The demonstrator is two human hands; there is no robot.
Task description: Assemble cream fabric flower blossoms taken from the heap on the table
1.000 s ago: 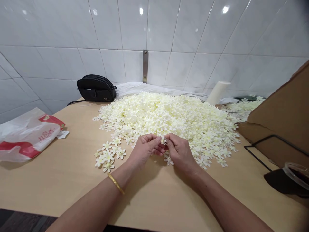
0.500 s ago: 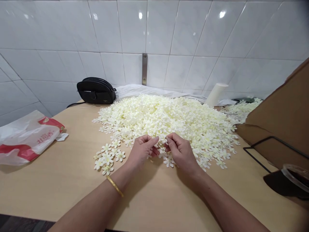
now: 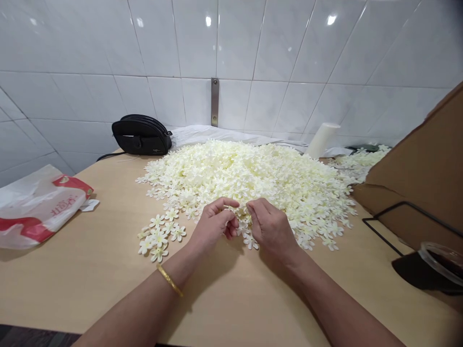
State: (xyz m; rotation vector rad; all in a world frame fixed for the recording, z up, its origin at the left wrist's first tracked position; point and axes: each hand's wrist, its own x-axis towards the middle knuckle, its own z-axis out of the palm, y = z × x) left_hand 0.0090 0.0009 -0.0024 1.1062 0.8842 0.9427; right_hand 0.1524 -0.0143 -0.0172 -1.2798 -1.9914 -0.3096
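A big heap of cream artificial flowers [image 3: 253,178] covers the middle of the wooden table [image 3: 108,270]. My left hand [image 3: 215,225], with a gold bangle on its wrist, and my right hand [image 3: 269,227] meet at the heap's near edge. Both are closed in a pinch, fingertips almost touching, on a small cream flower [image 3: 241,212] held between them. A small separate group of flowers [image 3: 159,233] lies on the table to the left of my left hand.
A black purse [image 3: 142,135] sits at the back left by the tiled wall. A white and red plastic bag [image 3: 39,205] lies at the left. A brown cardboard box [image 3: 423,178], a black wire frame [image 3: 390,226] and a lidded cup [image 3: 443,265] stand at the right. A white cylinder [image 3: 323,139] leans at the back.
Both hands stay pinched together at the heap's edge, with fingers shifting slightly on the flower. The view has drifted a little.
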